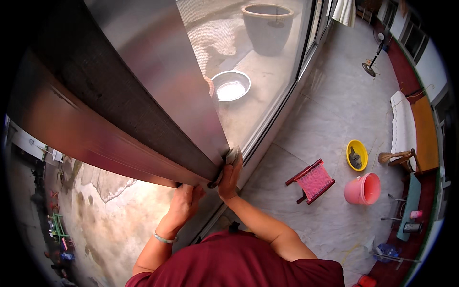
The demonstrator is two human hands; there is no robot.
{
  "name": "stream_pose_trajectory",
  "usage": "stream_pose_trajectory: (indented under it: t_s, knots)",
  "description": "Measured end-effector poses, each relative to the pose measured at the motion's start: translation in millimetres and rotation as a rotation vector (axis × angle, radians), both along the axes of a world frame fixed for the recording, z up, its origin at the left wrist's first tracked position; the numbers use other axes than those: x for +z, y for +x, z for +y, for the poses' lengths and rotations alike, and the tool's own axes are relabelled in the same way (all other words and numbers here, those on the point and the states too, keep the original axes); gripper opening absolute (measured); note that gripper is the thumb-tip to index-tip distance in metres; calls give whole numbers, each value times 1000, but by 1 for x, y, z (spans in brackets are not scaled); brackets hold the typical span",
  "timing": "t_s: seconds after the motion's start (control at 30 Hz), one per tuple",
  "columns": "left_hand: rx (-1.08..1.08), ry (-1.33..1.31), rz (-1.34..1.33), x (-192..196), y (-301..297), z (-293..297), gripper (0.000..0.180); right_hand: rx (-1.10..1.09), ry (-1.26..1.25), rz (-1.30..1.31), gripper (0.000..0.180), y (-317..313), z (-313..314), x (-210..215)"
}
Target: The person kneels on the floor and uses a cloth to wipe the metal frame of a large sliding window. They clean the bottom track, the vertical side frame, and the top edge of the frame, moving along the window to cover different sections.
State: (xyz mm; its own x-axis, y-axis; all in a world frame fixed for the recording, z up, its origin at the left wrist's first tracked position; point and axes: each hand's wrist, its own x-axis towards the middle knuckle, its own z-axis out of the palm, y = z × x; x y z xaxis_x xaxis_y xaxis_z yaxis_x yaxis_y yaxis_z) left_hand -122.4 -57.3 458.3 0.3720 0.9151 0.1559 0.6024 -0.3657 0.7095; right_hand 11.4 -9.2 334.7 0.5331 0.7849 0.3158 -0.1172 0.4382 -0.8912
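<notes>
Cloth (233, 156), or some greyish rag that's looking a lot like it, is being pressed against the lower end of a tall, brownish door panel (110, 143), pretty much dead centre. It's being held by the right hand (229, 182), whose fingers are being kept bent and close together over it, so no wide-open palm there. The panel itself is being seen from above, stretching from the centre out towards 10 o'clock. Just beside, at about 7, its bottom edge is being touched by the left hand (183, 203); those fingers are being curled up against it, but the tips are being hidden, so whether it's really being gripped can't be told. A pale bracelet (165, 237) is being worn on that wrist.

As for the surroundings, a grey tiled floor (267, 189) is being shown on the right, with a red woven stool (314, 182) being spotted at 4 o'clock, then a yellow basin (363, 149) just past 3 and a pink bucket (356, 190) right beside it. A standing fan (368, 70) is being glimpsed near 2. Through the glass, a silvery basin (231, 91) is being lit brightly at 12, with a big dark pot (267, 36) being seen beyond it.
</notes>
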Motion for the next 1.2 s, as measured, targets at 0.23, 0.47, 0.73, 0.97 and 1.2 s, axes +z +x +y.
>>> stream_pose_trajectory:
  t_s: [0.23, 0.47, 0.73, 0.97, 1.2]
  knots:
    - [39, -23, -20, 1, 4, -3, 13, -151, -388, 279, 57, -22, 13, -152]
    - [121, -37, -72, -5, 5, -12, 6, -198, -635, 267, 51, -21, 17, -164]
    - [73, -96, -118, 2, 7, -7, 9, 29, -345, 614, 29, -7, 14, -59]
    - [-50, 109, -172, -34, 0, 6, 21, 152, 77, 59, 43, 15, -53, 160]
    - [-238, 54, -260, -68, -26, -12, 35, -244, 708, -680, 58, -29, -62, 257]
